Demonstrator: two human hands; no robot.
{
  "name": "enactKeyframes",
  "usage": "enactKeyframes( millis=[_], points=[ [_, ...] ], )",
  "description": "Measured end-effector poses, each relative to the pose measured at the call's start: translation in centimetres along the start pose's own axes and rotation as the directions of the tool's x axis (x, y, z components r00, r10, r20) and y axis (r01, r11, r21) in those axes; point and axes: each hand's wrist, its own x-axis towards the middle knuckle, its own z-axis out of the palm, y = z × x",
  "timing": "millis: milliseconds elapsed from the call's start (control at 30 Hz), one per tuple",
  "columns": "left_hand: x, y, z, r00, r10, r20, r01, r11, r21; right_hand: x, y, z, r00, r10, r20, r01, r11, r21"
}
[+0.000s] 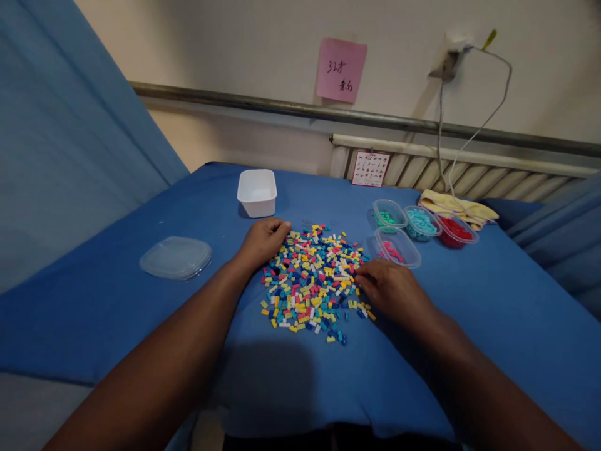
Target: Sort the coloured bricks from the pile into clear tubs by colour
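Observation:
A spread pile of small toy building bricks [307,291] in yellow, pink, white, teal and dark blue lies on the blue cloth in front of me. My left hand [267,241] rests at the pile's upper left edge, its fingers curled and thumb against them; whatever is in them is hidden. At the right edge, my right hand [389,285] pinches thumb and forefinger together, with a small pinkish brick showing at the tips. Just beyond that hand, a clear tub [413,258] contains some pink bricks.
A white tub [260,208] stands behind the pile. Clear lids [176,258] lie stacked at left. Back right are tubs of green [385,218], light blue [421,222] and red bricks [455,232], beside a yellow cloth [457,207]. A cable [488,122] hangs from the wall socket.

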Motion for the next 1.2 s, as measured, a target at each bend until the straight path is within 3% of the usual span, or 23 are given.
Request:
enactKeyframes(
  millis=[367, 467, 567, 700, 800, 933, 1067, 1133, 1200],
  points=[
    [-0.1, 0.2, 0.0, 1.0, -0.006, -0.01, 0.006, 1.0, -0.013, 0.3, -1.3, -0.3, 0.996, -0.006, 0.086, 0.011, 0.998, -0.055],
    [-0.1, 0.2, 0.1, 1.0, -0.002, -0.017, 0.002, 1.0, -0.025, 0.0, -1.3, -0.4, 0.997, -0.077, 0.004, 0.077, 0.997, -0.02],
    [-0.2, 0.1, 0.1, 1.0, 0.0, -0.022, 0.0, 1.0, -0.023, -0.3, -0.9, -1.3, 0.981, -0.108, -0.16, 0.118, 0.992, 0.053],
    [-0.1, 0.0, 0.1, 1.0, 0.0, -0.017, 0.0, 1.0, -0.002, -0.5, 0.6, -3.2, 0.91, -0.026, -0.414, 0.056, 0.996, 0.062],
    [-0.1, -0.3, 0.1, 1.0, 0.001, -0.009, -0.001, 1.0, 0.005, -0.6, 2.2, -3.9, 0.854, 0.038, -0.519, -0.02, 0.999, 0.041],
    [0.1, -0.5, 0.1, 1.0, 0.013, 0.005, -0.013, 1.0, 0.015, -0.7, 4.5, -3.8, 0.834, 0.052, -0.549, -0.067, 0.998, -0.007],
    [0.2, -0.6, 0.1, 1.0, 0.017, 0.002, -0.017, 1.0, 0.027, -0.6, 5.6, -3.4, 0.821, -0.011, -0.571, -0.099, 0.982, -0.161],
    [0.2, -0.5, 0.1, 1.0, 0.018, 0.003, -0.018, 0.999, 0.026, -0.5, 4.9, -3.0, 0.827, -0.068, -0.557, -0.05, 0.98, -0.194],
    [0.2, -0.4, 0.1, 1.0, 0.021, 0.011, -0.021, 0.999, 0.028, -0.2, 3.4, -2.2, 0.867, -0.148, -0.476, 0.078, 0.983, -0.165]
  ],
)
